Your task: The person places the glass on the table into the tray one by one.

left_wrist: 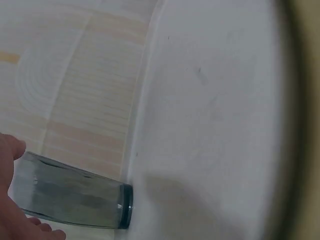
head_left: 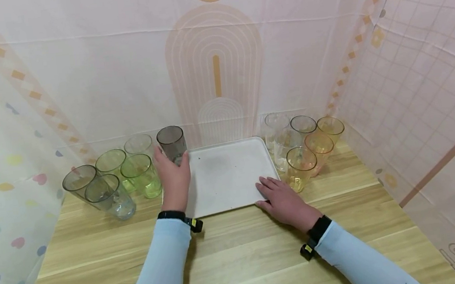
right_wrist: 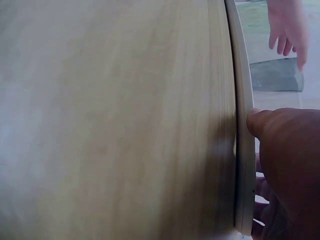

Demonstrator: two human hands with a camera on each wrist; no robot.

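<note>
While the right hand (head_left: 285, 200) lies flat on the near right corner of the white rectangular plastic tray (head_left: 227, 175), steadying it, the left hand (head_left: 174, 178) grasps 1 smoky grey glass tumbler (head_left: 172, 144) at the tray's far left corner.

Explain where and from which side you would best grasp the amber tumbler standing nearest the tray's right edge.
Probably grip the amber tumbler round its mid wall, coming from the front: it stands upright, other tumblers crowd behind it, and the tray and right hand flank its left.
</note>
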